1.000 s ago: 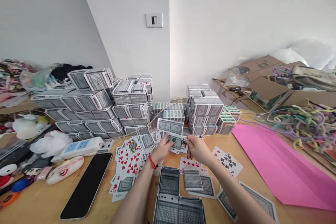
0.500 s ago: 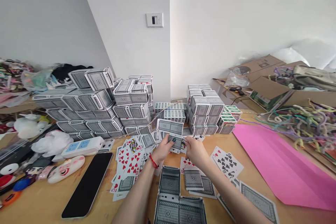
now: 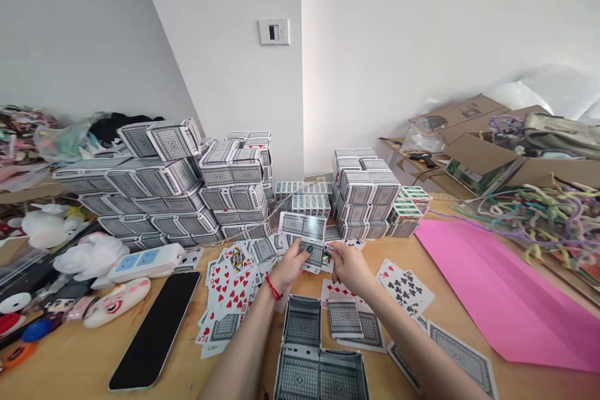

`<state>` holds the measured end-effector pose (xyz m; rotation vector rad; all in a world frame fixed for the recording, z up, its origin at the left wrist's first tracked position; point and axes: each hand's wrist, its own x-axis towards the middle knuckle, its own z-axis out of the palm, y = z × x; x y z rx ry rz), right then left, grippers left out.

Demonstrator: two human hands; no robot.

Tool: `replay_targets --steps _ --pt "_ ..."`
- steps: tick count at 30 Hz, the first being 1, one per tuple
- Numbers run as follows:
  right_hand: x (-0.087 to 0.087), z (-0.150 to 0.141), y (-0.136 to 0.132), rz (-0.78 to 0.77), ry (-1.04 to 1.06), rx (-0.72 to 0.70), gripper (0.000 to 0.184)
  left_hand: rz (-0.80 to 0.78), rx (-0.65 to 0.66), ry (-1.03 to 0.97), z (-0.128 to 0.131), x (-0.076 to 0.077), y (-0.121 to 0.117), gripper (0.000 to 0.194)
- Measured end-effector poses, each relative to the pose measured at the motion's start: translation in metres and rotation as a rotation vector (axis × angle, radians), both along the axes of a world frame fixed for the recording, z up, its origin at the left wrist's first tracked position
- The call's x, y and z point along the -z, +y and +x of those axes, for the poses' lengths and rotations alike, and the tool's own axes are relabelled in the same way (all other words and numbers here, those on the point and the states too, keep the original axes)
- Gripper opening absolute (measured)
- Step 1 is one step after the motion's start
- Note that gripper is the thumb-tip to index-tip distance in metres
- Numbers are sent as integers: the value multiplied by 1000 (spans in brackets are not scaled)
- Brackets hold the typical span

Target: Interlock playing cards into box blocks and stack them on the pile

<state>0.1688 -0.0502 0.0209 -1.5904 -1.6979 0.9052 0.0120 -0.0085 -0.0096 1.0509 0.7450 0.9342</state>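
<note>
My left hand (image 3: 291, 267), a red string at its wrist, grips a piece of joined playing cards (image 3: 302, 226) with grey patterned backs, thumb on its front. At that piece's right edge, my right hand (image 3: 349, 267) has its fingers closed in a pinch; whatever is between the fingertips is too small to make out. An open-topped box form made of folded cards (image 3: 304, 325) stands between my forearms. Loose face-up cards (image 3: 232, 281) lie spread to the left, and face-down cards (image 3: 345, 319) lie below my right hand.
Stacks of folded-card blocks (image 3: 173, 178) rise at the back left, with another stack (image 3: 359, 187) at the back right. A black phone (image 3: 157, 331) and a white power strip (image 3: 145, 262) lie left. Pink paper (image 3: 506, 294) covers the right side, near a heap of pipe cleaners (image 3: 539, 225).
The view has shifted very slightly. Both hands keep nearly the same place at the joined cards, whose upper face now catches a brighter glint.
</note>
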Motion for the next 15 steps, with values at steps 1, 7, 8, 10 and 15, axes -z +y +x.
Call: replay_targets --steps 1,7,8,10,15 --pt "0 0 0 4 4 -3 25 13 -4 4 0 -1 0 31" --pt "2 -1 0 41 22 -2 25 73 -25 39 1 -6 -1 27" --pt "2 -1 0 42 25 1 25 76 -28 45 1 -6 -1 27" --pt "4 0 0 25 52 -2 25 84 -30 55 1 -5 0 27" --pt "13 7 5 -77 248 -70 25 118 -41 99 -1 -3 3 29"
